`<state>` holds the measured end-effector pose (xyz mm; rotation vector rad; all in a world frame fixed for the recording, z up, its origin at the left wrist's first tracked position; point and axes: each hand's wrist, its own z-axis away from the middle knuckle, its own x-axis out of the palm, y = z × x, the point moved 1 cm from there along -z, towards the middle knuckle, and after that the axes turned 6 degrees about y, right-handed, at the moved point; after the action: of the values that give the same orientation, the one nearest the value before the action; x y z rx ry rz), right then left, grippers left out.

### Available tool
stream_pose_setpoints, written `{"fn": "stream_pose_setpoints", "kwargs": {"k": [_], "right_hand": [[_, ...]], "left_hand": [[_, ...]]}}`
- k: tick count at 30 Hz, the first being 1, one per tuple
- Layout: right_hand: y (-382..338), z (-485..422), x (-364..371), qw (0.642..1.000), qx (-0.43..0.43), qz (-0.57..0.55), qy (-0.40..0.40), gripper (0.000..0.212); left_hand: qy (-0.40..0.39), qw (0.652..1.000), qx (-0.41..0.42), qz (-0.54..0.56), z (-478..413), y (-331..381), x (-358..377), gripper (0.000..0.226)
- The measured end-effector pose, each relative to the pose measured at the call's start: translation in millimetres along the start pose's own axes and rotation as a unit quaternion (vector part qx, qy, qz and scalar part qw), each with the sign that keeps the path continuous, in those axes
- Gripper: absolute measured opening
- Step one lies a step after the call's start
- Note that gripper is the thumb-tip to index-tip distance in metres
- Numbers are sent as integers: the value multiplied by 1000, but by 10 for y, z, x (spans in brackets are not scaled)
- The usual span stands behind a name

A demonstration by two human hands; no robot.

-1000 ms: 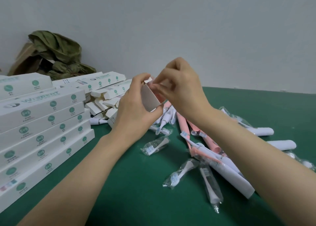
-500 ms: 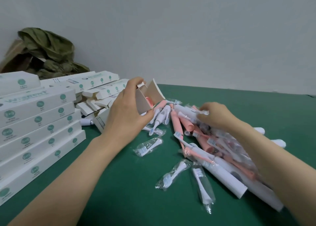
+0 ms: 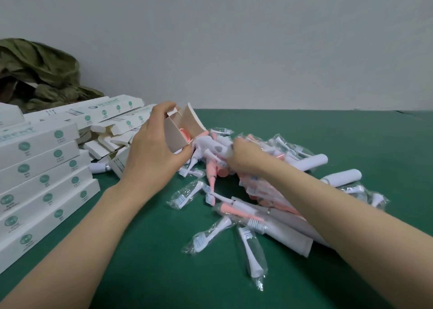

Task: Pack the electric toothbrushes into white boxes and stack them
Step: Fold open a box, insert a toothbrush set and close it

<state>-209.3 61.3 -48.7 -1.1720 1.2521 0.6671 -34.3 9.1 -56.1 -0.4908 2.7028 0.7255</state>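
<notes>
My left hand (image 3: 150, 154) grips an open white box (image 3: 178, 133) above the table, its flaps spread and the end of a pink toothbrush (image 3: 185, 134) showing inside. To its right, my right hand (image 3: 243, 155) curls its fingers round a wrapped white brush head (image 3: 218, 148) at the top of the pile of toothbrushes (image 3: 253, 191). That pile mixes pink and white handles with brush heads in clear bags. A stack of closed white boxes (image 3: 44, 180) stands at the left.
Loose unfolded white boxes (image 3: 110, 126) lie behind the stack. A crumpled green bag (image 3: 39, 72) sits at the back left against the wall. The green table (image 3: 140, 262) runs toward me between my arms. Wrapped brush heads (image 3: 210, 236) lie scattered near the front.
My right hand left the box opening, dropped into the pile and closed on a wrapped brush head. My left hand kept hold of the open box, which now shows its flaps spread.
</notes>
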Motion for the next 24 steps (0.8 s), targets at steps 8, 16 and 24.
{"fn": "stream_pose_setpoints", "kwargs": {"k": [8, 16, 24], "right_hand": [[255, 34, -324, 997, -39, -62, 11, 32], [472, 380, -597, 988, -111, -30, -103, 28], [310, 452, -382, 989, -113, 81, -40, 32]], "left_hand": [[-12, 1000, 6, 8, 5, 11, 18, 64], [-13, 1000, 6, 5, 6, 5, 32, 62], [-24, 1000, 4, -1, 22, 25, 21, 62]]}}
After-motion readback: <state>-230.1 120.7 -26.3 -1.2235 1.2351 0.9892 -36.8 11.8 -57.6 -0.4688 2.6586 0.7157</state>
